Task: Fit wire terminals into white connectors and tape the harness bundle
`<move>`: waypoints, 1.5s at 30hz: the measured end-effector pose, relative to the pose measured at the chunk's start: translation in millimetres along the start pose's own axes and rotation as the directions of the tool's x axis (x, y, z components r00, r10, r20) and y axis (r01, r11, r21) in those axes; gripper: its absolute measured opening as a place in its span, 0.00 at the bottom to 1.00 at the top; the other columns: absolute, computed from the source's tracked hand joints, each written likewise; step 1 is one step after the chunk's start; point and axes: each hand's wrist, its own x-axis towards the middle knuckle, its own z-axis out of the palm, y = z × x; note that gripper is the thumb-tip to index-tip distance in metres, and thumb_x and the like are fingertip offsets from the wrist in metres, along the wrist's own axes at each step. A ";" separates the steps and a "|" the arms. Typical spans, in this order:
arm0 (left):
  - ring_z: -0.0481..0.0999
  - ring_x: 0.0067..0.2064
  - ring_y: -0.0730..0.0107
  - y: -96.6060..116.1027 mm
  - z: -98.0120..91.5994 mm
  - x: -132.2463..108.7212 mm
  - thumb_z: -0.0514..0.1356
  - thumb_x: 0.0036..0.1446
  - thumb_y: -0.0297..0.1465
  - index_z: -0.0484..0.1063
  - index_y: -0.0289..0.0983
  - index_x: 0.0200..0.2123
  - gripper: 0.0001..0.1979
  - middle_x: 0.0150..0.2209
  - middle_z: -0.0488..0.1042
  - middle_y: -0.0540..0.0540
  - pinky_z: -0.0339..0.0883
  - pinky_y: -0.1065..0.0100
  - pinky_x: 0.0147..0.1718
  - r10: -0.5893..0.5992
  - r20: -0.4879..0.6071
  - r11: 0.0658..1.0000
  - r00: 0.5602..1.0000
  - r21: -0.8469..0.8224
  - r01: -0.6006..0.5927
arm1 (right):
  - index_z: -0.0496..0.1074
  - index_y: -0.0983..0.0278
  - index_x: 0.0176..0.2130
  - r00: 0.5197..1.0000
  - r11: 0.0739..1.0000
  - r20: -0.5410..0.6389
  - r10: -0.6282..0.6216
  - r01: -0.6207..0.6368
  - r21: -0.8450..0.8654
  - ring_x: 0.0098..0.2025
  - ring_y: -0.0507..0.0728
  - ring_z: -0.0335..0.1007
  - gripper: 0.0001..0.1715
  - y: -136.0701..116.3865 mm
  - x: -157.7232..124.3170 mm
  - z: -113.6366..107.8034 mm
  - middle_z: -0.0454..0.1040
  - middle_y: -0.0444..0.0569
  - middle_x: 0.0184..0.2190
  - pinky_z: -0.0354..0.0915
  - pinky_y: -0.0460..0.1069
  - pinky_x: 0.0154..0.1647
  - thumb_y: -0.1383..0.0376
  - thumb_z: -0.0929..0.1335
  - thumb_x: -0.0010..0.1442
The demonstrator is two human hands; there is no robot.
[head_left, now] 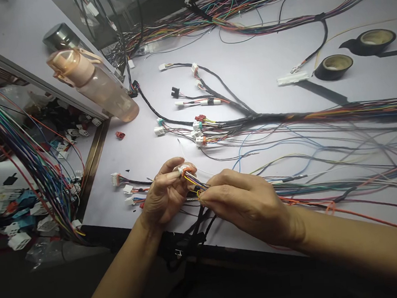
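Observation:
Between the fingers of my left hand (165, 192) is a small white and orange connector (185, 170), partly covered by the fingertips. Several thin wires (195, 181), among them yellow, white and dark ones, run out of it to my right hand (249, 205). That hand pinches the wires a short way from the connector; their ends inside the grip are hidden. Left of my left hand lie a white multi-pin connector (116, 179) and smaller white connectors (128, 189) on wires. Beyond both hands, a black-taped wire harness (269, 118) with white, red and teal connectors stretches across the table.
A peach-coloured bottle (109, 94) stands at the back left, near a loose red connector (120, 135). Black tape rolls (334, 67) sit at the right. Wire bundles (172, 25) line the far side. Loose connectors (3, 200) fill the lower left, beside hanging wires (27, 156).

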 end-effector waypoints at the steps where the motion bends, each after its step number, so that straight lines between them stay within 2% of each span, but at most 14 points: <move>1: 0.75 0.30 0.75 -0.3 -0.3 0.1 0.64 0.44 0.24 0.77 0.38 0.32 0.09 0.32 0.76 0.48 0.71 0.76 0.28 0.002 -0.001 1.000 1.000 -0.001 -0.002 | 0.74 0.66 0.38 1.000 1.000 0.000 0.002 -0.002 0.001 0.32 0.49 0.70 0.06 0.0 0.1 0.1 0.72 0.49 0.31 0.68 0.43 0.35 0.71 0.65 0.63; 7: 0.74 0.33 0.76 -1.5 -5.1 -0.3 0.64 0.44 0.24 0.77 0.38 0.30 0.07 0.32 0.74 0.48 0.70 0.77 0.32 0.018 0.050 1.000 0.999 -0.012 -0.018 | 0.74 0.67 0.37 1.000 1.000 0.020 -0.007 0.008 -0.017 0.30 0.49 0.69 0.07 -2.4 2.1 -1.6 0.72 0.49 0.30 0.67 0.42 0.33 0.70 0.65 0.64; 17: 0.72 0.31 0.76 -1.7 -4.4 0.6 0.64 0.42 0.25 0.75 0.38 0.28 0.07 0.32 0.71 0.48 0.70 0.76 0.31 0.015 0.060 1.000 0.998 0.005 -0.015 | 0.74 0.67 0.37 0.998 0.998 0.036 -0.047 0.049 -0.050 0.30 0.49 0.69 0.07 -4.2 2.7 -3.8 0.72 0.49 0.29 0.66 0.44 0.32 0.71 0.65 0.63; 21: 0.74 0.32 0.75 -1.4 -5.5 1.2 0.64 0.43 0.24 0.76 0.38 0.29 0.07 0.32 0.74 0.48 0.70 0.76 0.32 0.023 0.059 0.999 0.998 -0.023 -0.021 | 0.74 0.64 0.36 0.996 0.997 -0.080 0.027 -0.033 -0.070 0.33 0.51 0.72 0.05 -1.7 12.7 -13.9 0.75 0.48 0.31 0.68 0.45 0.36 0.70 0.67 0.61; 23: 0.75 0.32 0.75 -1.5 -5.6 1.3 0.64 0.44 0.24 0.77 0.38 0.30 0.07 0.32 0.75 0.47 0.71 0.76 0.32 0.033 0.057 0.999 0.998 -0.025 -0.031 | 0.74 0.62 0.35 0.987 0.990 -0.144 0.072 -0.089 -0.112 0.32 0.51 0.72 0.05 0.8 17.5 -19.4 0.75 0.48 0.31 0.68 0.45 0.35 0.70 0.68 0.61; 25: 0.75 0.32 0.75 -1.9 -5.6 1.4 0.63 0.44 0.23 0.77 0.38 0.31 0.08 0.33 0.76 0.47 0.71 0.76 0.31 0.038 0.052 0.999 0.998 -0.019 -0.037 | 0.75 0.61 0.34 0.981 0.978 -0.165 0.099 -0.127 -0.164 0.30 0.51 0.71 0.05 4.2 19.6 -22.4 0.74 0.47 0.29 0.67 0.46 0.33 0.70 0.68 0.61; 28: 0.76 0.32 0.75 -3.2 -5.9 1.7 0.63 0.45 0.23 0.77 0.38 0.32 0.08 0.34 0.77 0.47 0.72 0.75 0.31 0.048 0.028 0.999 0.998 -0.008 -0.048 | 0.75 0.60 0.33 0.985 0.965 -0.134 0.108 -0.137 -0.225 0.30 0.52 0.70 0.06 9.2 17.6 -21.1 0.74 0.46 0.28 0.66 0.48 0.33 0.68 0.68 0.61; 32: 0.78 0.31 0.75 -4.9 -7.7 2.5 0.63 0.47 0.22 0.78 0.37 0.33 0.08 0.35 0.78 0.47 0.74 0.74 0.32 0.053 0.008 0.999 0.999 0.003 -0.053 | 0.75 0.60 0.32 0.990 0.952 -0.110 0.094 -0.122 -0.282 0.30 0.53 0.70 0.05 11.4 13.8 -15.9 0.75 0.46 0.28 0.64 0.49 0.34 0.67 0.68 0.60; 45: 0.80 0.32 0.75 -7.7 -12.8 1.9 0.64 0.50 0.23 0.79 0.37 0.37 0.10 0.36 0.80 0.47 0.75 0.76 0.34 0.084 0.107 0.996 0.991 0.033 -0.088 | 0.75 0.61 0.31 0.991 0.911 -0.137 0.008 -0.063 -0.408 0.29 0.50 0.69 0.06 4.3 14.7 -11.1 0.76 0.43 0.27 0.59 0.49 0.38 0.66 0.69 0.61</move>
